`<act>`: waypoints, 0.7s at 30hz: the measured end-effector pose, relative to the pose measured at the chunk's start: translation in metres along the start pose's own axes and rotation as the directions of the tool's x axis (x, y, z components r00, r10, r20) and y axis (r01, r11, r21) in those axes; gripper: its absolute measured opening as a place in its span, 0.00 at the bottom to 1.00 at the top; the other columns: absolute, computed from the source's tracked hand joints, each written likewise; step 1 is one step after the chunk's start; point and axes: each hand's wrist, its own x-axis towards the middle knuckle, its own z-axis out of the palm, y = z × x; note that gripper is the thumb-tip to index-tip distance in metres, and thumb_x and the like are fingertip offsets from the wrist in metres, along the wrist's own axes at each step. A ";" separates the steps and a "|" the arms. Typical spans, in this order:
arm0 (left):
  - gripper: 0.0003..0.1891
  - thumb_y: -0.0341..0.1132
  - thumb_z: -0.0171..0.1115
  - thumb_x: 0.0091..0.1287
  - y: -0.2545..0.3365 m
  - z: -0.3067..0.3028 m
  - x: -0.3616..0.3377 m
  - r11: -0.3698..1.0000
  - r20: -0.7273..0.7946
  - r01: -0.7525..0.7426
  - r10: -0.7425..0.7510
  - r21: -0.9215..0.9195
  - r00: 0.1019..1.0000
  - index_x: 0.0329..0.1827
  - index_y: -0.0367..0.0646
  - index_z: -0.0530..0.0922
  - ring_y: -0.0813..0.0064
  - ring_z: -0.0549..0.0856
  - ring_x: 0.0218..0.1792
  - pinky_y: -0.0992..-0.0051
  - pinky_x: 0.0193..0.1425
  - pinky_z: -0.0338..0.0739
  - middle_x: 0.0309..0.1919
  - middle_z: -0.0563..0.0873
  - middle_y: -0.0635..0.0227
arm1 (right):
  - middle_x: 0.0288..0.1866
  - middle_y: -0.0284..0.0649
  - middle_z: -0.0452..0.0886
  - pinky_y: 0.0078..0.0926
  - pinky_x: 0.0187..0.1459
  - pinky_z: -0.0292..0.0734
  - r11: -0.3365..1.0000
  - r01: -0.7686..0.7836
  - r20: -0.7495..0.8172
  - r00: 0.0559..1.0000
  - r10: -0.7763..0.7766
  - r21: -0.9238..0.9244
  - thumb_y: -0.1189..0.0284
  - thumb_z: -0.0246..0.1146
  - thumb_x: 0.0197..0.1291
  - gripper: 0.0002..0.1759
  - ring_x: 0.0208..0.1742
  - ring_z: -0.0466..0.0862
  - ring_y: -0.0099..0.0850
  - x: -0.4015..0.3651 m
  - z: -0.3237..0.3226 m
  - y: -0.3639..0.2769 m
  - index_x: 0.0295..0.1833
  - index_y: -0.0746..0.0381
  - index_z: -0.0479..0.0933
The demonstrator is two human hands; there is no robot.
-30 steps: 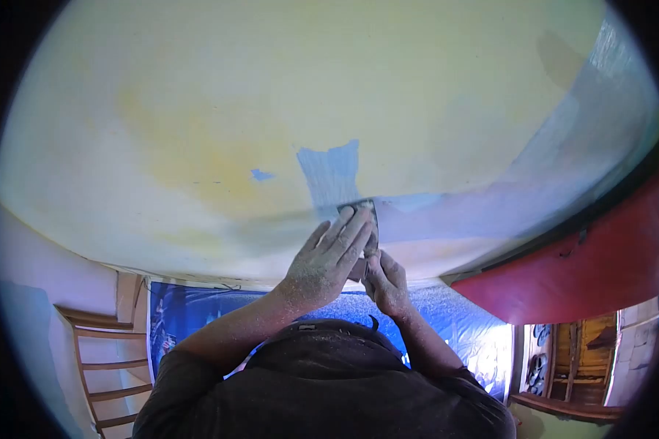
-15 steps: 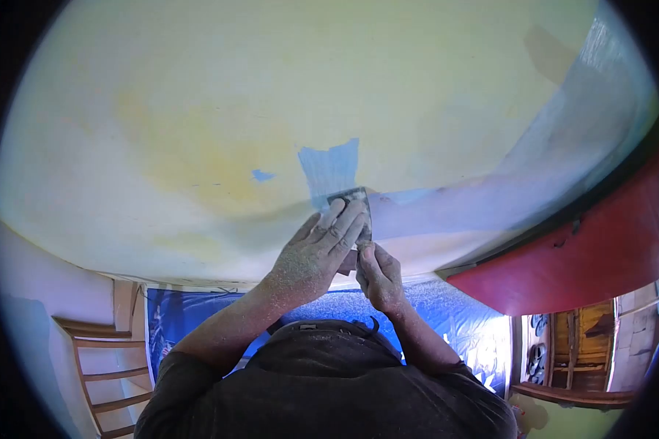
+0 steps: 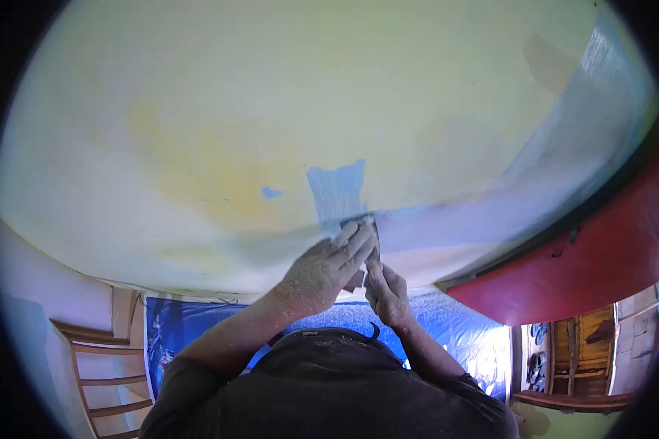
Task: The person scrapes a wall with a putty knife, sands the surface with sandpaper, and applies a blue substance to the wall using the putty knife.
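Observation:
A dark, dusty sanding block [image 3: 375, 252] lies against the pale wall [image 3: 256, 132], at the lower end of a light blue patch [image 3: 337, 192]. Dust coats my left hand [image 3: 329, 267], whose fingers lie flat and pressed together over the block. My right hand [image 3: 386, 293] is closed round the block's lower end, thumb on top. Below the block, between my hands, a small brown flap [image 3: 354, 281] sticks out. A smaller blue spot [image 3: 272, 192] is on the wall to the left.
A blue plastic sheet [image 3: 190, 325] hangs or lies beyond my arms. On the right are a red panel [image 3: 564, 274] and a wooden frame [image 3: 575, 397] with footwear [image 3: 538, 369] beside it. Wooden shelves [image 3: 113, 381] stand at the lower left.
Both hands and the block have moved down in the view, relative to the wall's blue patch only slightly. The wall patches also appear lower.

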 end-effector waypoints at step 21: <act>0.40 0.35 0.69 0.73 0.008 -0.046 0.015 0.993 0.002 -0.041 0.041 0.108 0.999 0.89 0.35 0.68 0.50 0.66 0.91 0.61 0.65 0.91 0.92 0.66 0.52 | 0.26 0.22 0.66 0.20 0.22 0.55 0.989 0.151 -0.045 0.988 -0.150 0.013 0.53 0.54 0.94 0.22 0.21 0.63 0.14 -0.003 0.027 -0.034 0.49 0.61 0.75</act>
